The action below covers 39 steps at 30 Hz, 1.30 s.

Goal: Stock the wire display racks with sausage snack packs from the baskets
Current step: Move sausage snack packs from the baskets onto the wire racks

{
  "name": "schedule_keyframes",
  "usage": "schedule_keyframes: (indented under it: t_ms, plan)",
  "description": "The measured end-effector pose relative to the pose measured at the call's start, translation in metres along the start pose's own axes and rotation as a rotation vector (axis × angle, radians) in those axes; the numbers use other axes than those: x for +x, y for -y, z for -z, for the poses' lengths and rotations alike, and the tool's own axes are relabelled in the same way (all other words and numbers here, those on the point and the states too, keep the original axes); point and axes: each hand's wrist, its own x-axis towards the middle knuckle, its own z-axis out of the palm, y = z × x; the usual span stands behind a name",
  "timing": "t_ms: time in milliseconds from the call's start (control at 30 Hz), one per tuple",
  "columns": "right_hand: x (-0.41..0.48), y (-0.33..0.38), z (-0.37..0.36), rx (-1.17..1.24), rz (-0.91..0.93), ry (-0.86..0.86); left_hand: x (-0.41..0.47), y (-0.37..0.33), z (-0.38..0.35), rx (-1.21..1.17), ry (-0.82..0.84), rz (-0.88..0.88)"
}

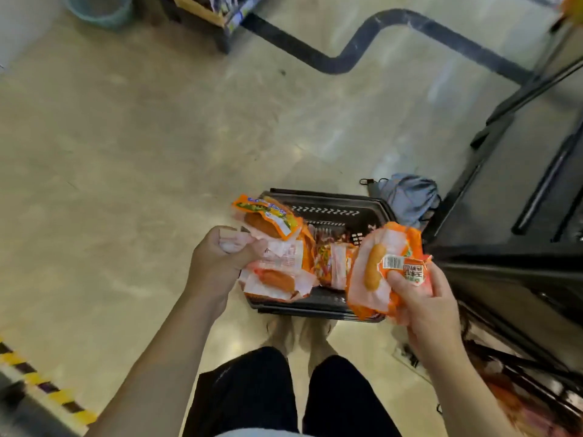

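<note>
At the lower left edge a strip of yellow-and-black hazard tape (47,395) runs diagonally over the glossy, mottled beige floor (126,168). Far back stands a round teal plastic bin (101,9).

The left hand (220,257) is clenched round the edges of a fanned bunch of crinkly orange-and-white plastic sausage snack packs (280,257). The top one shows green and yellow print, and a lower one shows a plump sausage through a clear window. The bunch hangs above the left end of a rectangular black plastic basket (331,200) with slotted walls, which sits on the floor in front of the person's black trousers (252,389). More loose orange packs (334,266) lie in a heap inside the basket.

The right hand (422,298) grasps a second sheaf of the same orange packs (375,279) above the basket's right end. The thumb presses on a barcode label, and the fingers are curled behind. An elongated tan sausage shows through the front film.

Just behind the basket's right corner slumps a soft grey-blue fabric bag (410,197). A broad dark stripe (347,58) bends across the floor farther back. At the far right rises a black metal frame (511,260) of straight bars. It is blurred, and its shelves cannot be made out.
</note>
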Motion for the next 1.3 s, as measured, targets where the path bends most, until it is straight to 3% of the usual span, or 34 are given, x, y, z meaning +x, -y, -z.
schedule_keyframes:
  t_ms: [333,633,767,1067,1300]
  plan:
    - [0.160,-0.163,-0.017,-0.533,0.064,-0.019,0.147,0.169,-0.073,0.205,0.014,0.088]
    - [0.253,-0.266,-0.049,-0.714,0.116,0.049,0.234,0.295,-0.107,0.327,0.047,0.164]
    - [0.272,-0.308,-0.064,-0.931,0.143,0.098,0.264,0.335,-0.115,0.421,0.053,0.126]
    - [0.274,-0.327,-0.091,-1.297,0.151,0.234,0.295,0.385,-0.109,0.676,0.089,0.130]
    - [0.234,-0.277,-0.088,-1.435,0.205,0.310,0.255,0.332,-0.099,1.052,0.145,0.093]
